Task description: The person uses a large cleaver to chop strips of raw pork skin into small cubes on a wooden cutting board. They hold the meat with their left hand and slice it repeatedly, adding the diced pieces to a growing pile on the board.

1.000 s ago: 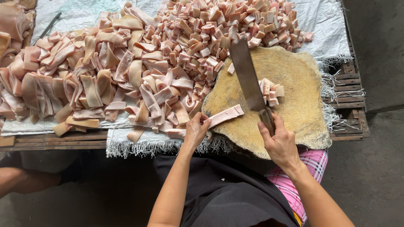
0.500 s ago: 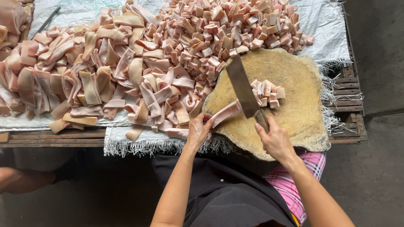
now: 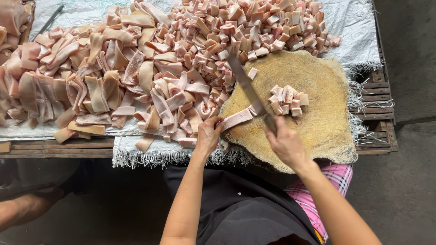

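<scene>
Left hand [image 3: 208, 135] pins a long pink pork-skin strip [image 3: 236, 119] flat on the round worn wooden chopping block [image 3: 318, 131], steadying it; right hand [image 3: 285, 144], fist closed on the cleaver [image 3: 247, 88], blade pointing eleven o'clock across the strip's end.

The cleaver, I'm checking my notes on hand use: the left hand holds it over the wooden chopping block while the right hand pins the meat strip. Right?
Not quite. The head view shows the right hand holding the cleaver over the chopping block, while the left hand pins the meat strip.

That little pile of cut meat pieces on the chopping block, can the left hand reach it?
Probably not straight away. The left hand holds a meat strip, and the cleaver lies between it and the pile.
</scene>
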